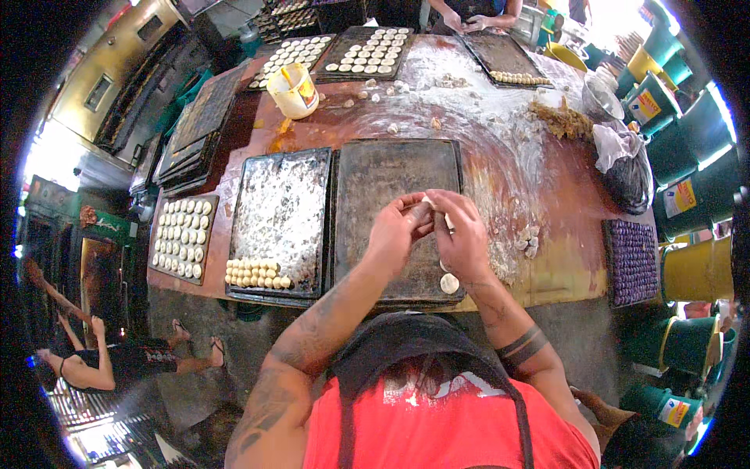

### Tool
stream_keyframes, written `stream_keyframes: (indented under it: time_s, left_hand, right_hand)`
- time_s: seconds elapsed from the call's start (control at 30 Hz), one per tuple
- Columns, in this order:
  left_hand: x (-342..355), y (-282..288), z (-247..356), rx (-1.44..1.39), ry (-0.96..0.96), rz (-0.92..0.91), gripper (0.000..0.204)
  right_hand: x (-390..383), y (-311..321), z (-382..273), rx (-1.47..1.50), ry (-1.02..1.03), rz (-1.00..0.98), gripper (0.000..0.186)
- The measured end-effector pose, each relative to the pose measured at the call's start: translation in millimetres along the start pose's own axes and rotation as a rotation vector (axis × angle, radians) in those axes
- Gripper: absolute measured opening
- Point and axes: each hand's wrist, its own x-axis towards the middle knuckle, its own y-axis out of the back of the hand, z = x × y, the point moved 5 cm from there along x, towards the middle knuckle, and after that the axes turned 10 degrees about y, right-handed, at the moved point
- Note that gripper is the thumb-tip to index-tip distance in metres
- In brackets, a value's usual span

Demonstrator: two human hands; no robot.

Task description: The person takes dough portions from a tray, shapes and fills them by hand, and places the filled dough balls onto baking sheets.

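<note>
My left hand (400,227) and my right hand (461,230) meet over a dark baking tray (375,172). Between their fingertips they pinch a small white piece of dough (426,200), mostly hidden by the fingers. One flat round dough piece (449,283) lies on that tray's near right corner, by my right wrist. To the left is a flour-dusted tray (281,195). Rows of small dough balls (254,273) sit along its near end.
Filled trays of round dough pieces (183,238) stand at left and far back. A white bucket (293,91) stands on the floury table (305,133). A purple-filled tray (631,262) is at right. Across the table are a co-worker's hands (465,22); another person (94,356) stands left.
</note>
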Motion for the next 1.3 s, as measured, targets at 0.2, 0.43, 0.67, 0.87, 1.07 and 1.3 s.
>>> stream_keyframes:
  time_s: [0.2, 0.43, 0.67, 0.87, 1.07, 1.3]
  left_hand:
    - [1, -2, 5, 0.212, -0.009, -0.067, 0.036]
    - [24, -3, -50, -0.048, 0.275, -0.211, 0.028]
    - [28, 48, -47, 0.588, -0.132, 0.290, 0.034]
    - [28, 48, -47, 0.682, -0.168, 0.295, 0.060]
    - [-23, 113, -46, 0.675, 0.009, 0.426, 0.042]
    - [-41, 106, -38, 0.753, 0.114, 0.215, 0.031]
  right_hand:
    - [18, 7, 10, 0.040, 0.113, -0.166, 0.047]
    - [-23, -15, 58, 0.367, -0.149, -0.123, 0.039]
    - [-79, -63, 96, 0.512, -0.784, -0.161, 0.033]
    - [-31, -57, 224, 0.199, -0.699, -0.131, 0.034]
    - [-14, -72, 193, -0.445, -0.234, -0.427, 0.056]
    - [-35, -52, 244, 0.159, -0.409, -0.299, 0.046]
